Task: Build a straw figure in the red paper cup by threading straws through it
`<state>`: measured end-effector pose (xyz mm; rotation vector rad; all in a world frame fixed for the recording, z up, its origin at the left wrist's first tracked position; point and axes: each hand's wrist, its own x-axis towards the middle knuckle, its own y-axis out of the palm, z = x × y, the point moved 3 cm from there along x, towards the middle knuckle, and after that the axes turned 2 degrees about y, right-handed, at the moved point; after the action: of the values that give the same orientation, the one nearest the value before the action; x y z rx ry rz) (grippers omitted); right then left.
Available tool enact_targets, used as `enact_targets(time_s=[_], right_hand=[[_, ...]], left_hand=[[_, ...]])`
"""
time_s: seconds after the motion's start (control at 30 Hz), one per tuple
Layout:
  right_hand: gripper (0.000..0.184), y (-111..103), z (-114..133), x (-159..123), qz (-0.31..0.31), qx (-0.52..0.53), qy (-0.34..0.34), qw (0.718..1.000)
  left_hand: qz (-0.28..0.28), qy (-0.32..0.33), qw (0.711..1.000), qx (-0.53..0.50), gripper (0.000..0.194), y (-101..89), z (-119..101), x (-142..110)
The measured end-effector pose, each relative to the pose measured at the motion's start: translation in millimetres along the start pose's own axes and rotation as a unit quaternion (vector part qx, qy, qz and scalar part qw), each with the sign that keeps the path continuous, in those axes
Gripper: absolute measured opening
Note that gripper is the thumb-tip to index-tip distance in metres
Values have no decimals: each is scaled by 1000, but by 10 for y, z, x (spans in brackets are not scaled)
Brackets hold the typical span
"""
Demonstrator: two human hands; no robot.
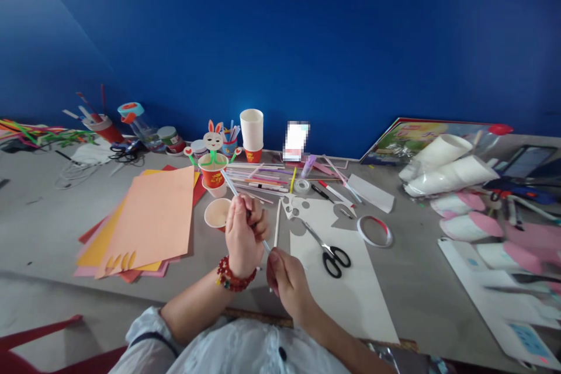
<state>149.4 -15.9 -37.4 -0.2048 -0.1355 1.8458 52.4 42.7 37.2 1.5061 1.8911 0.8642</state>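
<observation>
A thin pale straw (pixel 229 183) slants over the table's front. My left hand (pixel 243 236), with a red bead bracelet on the wrist, is closed round its middle. My right hand (pixel 287 277) pinches its lower end between thumb and fingers. Something dark shows between my left fingers, too small to name. Just beyond my left hand stands a paper cup (pixel 216 214). Behind that is a red cup (pixel 213 174) with a rabbit-faced figure (pixel 213 140) on green arms. To the right, black-handled scissors (pixel 332 258) lie on white paper (pixel 350 292).
Coloured paper sheets (pixel 153 210) are stacked at left. Several straws and pens (pixel 263 178) lie at the back, near stacked paper cups (pixel 252 128) and a phone (pixel 295 141). A tape roll (pixel 374 231) lies right of the scissors. Bagged cups (pixel 451 175) are at far right.
</observation>
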Motion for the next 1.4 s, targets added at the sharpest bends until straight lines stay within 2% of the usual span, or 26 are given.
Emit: enact_targets(time_s=[0.1,0.17,0.27,0.33,0.4,0.47,0.57,0.67,0.73,0.77,0.83,0.9,0.97,1.0,1.07,1.13,1.27,1.4], right_hand=[[58,36,-37,-14,7,33,2,999],[58,28,-69,-33,34,36,2,999],[56,-86,-81,-51,64,-41,-31,997],[50,-227,-40,-37,23,-107,-73,991],[37,-351,27,-4,-25,-135,-106,985],[25,-414,89,38,-41,-151,-119,981],[17,-470,132,83,-31,-150,-108,982],[20,-643,114,102,-60,-78,-65,993],[22,-826,75,111,-102,2,-19,995],[21,-913,50,115,-117,39,1,992],[20,-1038,-2,122,-120,81,30,989],[20,-1084,-62,123,-102,87,51,990],[22,-1065,-121,116,-78,80,71,991],[23,-1044,-145,110,-68,76,79,992],[25,-1005,-171,99,-53,64,89,993],[26,-987,-170,91,-46,51,92,993],[26,-990,-156,90,-28,34,94,995],[25,-990,-194,112,-9,30,91,995]], left_hand=[[1,13,1000,-6,38,-12,-34,37],[10,24,1000,-6,35,-27,-56,67],[37,-8,999,15,31,-69,-11,55],[59,-31,997,40,31,-114,73,-22],[82,-12,994,75,33,-166,163,-135],[116,-26,985,121,31,-218,265,-233],[182,-22,964,195,27,-280,314,-232],[229,-28,930,288,30,-360,248,-55],[253,-6,870,422,30,-437,187,66],[273,22,819,505,28,-473,166,99],[324,53,675,661,27,-543,185,91],[368,53,548,749,33,-599,255,17],[394,42,456,797,36,-624,342,-68],[398,34,424,812,33,-628,381,-96],[392,21,389,834,22,-628,439,-110],[382,14,377,844,17,-630,473,-77],[362,16,378,852,19,-660,492,57],[339,29,407,848,25,-663,457,190]])
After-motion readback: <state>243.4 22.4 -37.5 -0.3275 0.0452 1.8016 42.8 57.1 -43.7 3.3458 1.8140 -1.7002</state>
